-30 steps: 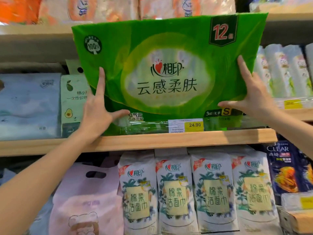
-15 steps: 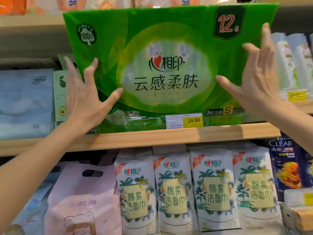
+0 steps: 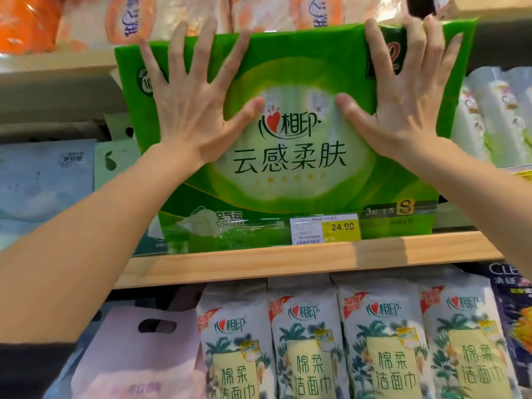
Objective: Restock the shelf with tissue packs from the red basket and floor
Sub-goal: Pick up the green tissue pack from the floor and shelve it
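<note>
On wooden shelf (image 3: 288, 264): green tissue pack (image 3: 290, 174) upright; L hand (image 3: 195, 108) + R hand (image 3: 403, 110) flat on front, fingers (image 3: 198, 47) splayed.

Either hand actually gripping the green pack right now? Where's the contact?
No grip. Left hand and right hand lie flat, fingers spread, on the upper front face of the green tissue pack, which stands on the wooden shelf.
</note>
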`<state>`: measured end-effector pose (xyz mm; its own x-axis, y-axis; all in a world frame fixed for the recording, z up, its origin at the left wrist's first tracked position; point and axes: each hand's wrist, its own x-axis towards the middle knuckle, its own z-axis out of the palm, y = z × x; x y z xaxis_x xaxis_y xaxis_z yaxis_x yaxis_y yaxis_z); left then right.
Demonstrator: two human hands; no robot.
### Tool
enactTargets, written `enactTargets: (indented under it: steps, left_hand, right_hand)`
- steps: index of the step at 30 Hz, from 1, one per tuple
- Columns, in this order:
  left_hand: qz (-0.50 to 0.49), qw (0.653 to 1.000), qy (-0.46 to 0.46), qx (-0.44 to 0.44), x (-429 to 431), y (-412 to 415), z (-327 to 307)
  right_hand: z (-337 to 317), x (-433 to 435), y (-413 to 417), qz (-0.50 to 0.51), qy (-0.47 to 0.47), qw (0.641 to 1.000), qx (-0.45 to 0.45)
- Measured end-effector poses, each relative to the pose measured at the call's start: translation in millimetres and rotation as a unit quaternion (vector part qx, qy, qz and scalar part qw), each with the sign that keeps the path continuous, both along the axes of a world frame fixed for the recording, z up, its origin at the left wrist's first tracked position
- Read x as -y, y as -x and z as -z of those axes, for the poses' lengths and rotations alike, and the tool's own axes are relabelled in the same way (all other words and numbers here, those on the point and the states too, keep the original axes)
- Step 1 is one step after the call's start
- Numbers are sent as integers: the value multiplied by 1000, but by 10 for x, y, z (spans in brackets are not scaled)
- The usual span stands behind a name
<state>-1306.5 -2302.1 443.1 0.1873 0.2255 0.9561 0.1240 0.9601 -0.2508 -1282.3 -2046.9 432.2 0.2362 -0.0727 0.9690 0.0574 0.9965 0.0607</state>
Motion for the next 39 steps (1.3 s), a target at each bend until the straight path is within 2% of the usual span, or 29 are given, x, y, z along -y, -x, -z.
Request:
enactTargets:
  steps: [11, 17, 19, 22, 30, 39]
  left_hand:
    - [-20, 1000, -12, 3, 0, 88, -66]
    - [-37, 995, 30, 88, -70, 513, -122]
    - [-17, 992, 20, 122, -87, 726, -50]
    - [3, 990, -2, 143, -53, 807, -47]
    - [-22, 982, 23, 187, -13, 655, -33]
    - [-2, 968, 61, 242, 451, 5, 244]
  right_hand:
    - [-33, 9, 31, 23, 25, 999, 27]
    - [-129, -173, 365, 13, -10, 992, 127]
    - [-80, -242, 562, 17, -7, 986, 167]
    - [-48, -265, 638, 12, -5, 985, 173]
    - [-61, -238, 501, 24, -3, 971, 238]
    - [259, -29, -126, -10, -48, 955, 292]
